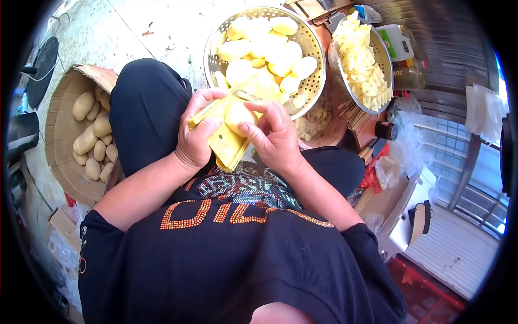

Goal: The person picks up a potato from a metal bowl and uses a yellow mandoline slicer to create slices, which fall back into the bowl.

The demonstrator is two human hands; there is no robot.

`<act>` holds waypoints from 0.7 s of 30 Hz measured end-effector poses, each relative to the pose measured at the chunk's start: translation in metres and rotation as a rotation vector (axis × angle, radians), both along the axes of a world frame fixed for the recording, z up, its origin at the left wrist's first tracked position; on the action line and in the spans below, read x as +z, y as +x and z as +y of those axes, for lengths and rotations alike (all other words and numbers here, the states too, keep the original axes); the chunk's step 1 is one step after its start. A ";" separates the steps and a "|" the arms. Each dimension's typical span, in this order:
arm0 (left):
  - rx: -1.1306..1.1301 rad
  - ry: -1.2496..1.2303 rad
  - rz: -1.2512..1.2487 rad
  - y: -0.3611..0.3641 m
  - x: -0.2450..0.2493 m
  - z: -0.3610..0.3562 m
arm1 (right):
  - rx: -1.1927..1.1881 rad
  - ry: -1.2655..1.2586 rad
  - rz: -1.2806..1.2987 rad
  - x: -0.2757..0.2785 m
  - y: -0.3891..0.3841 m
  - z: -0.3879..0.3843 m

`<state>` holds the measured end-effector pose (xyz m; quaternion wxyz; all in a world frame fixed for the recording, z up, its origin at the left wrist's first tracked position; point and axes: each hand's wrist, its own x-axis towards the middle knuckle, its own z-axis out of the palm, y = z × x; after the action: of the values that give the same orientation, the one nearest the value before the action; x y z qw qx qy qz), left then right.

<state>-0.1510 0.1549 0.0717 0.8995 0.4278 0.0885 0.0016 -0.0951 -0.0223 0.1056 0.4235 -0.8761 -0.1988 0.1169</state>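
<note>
My left hand (198, 129) is closed round a yellow flat slicer (229, 144), which is tilted over my lap. Against the slicer's face, my right hand (274, 129) holds a peeled potato (238, 117) between thumb and fingers. Just beyond both hands, a perforated metal colander (318, 59) holds many peeled potatoes (284, 58). To its right, a second metal colander (384, 54) is heaped with pale potato slices (362, 65).
At the left, a cardboard box (62, 129) contains unpeeled potatoes (85, 142). Beneath the colanders lies a reddish basin (337, 127) with scraps. A white jug (399, 43), a dark jar (385, 130) and plastic bags (402, 143) stand or lie at the right.
</note>
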 end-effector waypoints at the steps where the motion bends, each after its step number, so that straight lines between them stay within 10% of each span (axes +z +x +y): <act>1: -0.003 0.001 0.002 0.000 0.000 0.000 | -0.009 0.017 0.014 0.001 -0.003 0.000; 5: -0.030 0.019 0.009 0.001 -0.001 0.001 | -0.375 0.002 0.208 -0.078 0.058 -0.024; 13: -0.020 -0.015 0.008 0.000 0.001 -0.001 | 0.001 0.045 0.014 0.002 -0.004 0.000; 21: -0.021 0.020 0.015 0.001 -0.004 0.002 | -0.397 -0.094 0.154 -0.079 0.059 -0.025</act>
<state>-0.1498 0.1565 0.0678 0.8945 0.4376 0.0910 -0.0101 -0.0356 -0.0469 0.0264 0.4109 -0.9052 0.0160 0.1070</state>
